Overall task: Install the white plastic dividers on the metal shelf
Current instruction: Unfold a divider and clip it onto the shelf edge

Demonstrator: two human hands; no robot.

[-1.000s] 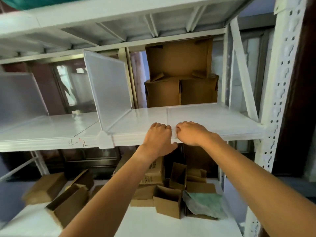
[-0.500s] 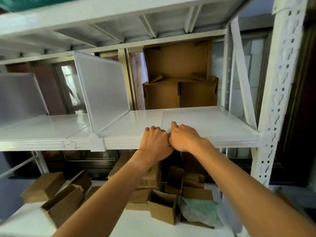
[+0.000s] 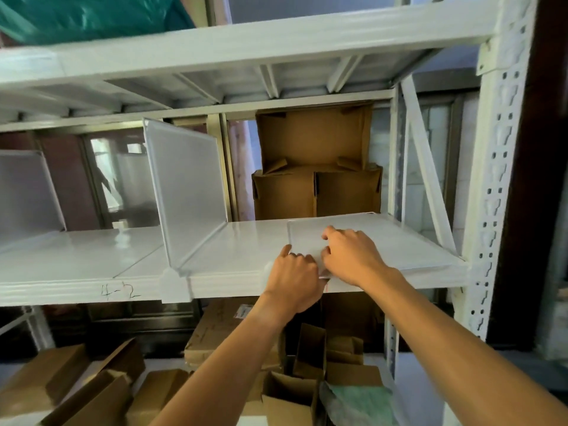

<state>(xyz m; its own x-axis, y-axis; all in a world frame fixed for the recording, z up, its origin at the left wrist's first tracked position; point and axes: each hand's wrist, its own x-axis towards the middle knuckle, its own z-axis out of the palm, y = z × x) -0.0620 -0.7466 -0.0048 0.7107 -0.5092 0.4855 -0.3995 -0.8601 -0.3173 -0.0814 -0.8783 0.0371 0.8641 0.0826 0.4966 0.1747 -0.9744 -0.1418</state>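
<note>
At the front edge of the metal shelf (image 3: 233, 241), right of centre, a flat white plastic divider (image 3: 384, 241) lying face-down on the deck, near corner hanging just over the lip. Left hand (image 3: 293, 276) curled at that corner, fingers (image 3: 299, 258) bent over the shelf edge, thumb tip raised beside the panel's left border; gripping or only pressing, hard to tell. Right hand (image 3: 353, 256) lying on top of the panel, palm down, fingers (image 3: 333, 233) half-bent and spread on the plastic, thumb tucked toward the left hand; nothing pinched that can be seen. Both hands touching each other at the corner. Further left on the same deck, a second divider (image 3: 187, 192) standing upright, clipped over the front lip by a white bracket (image 3: 175, 285). Further left again, a third upright divider (image 3: 27, 192), partly cut off by the frame edge. Handwritten marks (image 3: 118, 291) on the shelf's front face, unreadable. Behind the flat panel, brown cardboard boxes (image 3: 316, 179) stacked at the back. To the right, the perforated white upright post (image 3: 498, 179) with a diagonal brace (image 3: 427, 167) beside it. Overhead, the ribbed underside of the upper shelf (image 3: 215, 47), something teal (image 3: 86, 16) resting on top. Down below, open cardboard boxes (image 3: 289, 395) scattered on a lower white surface, a green-tinted bag (image 3: 359, 404) among them.
</note>
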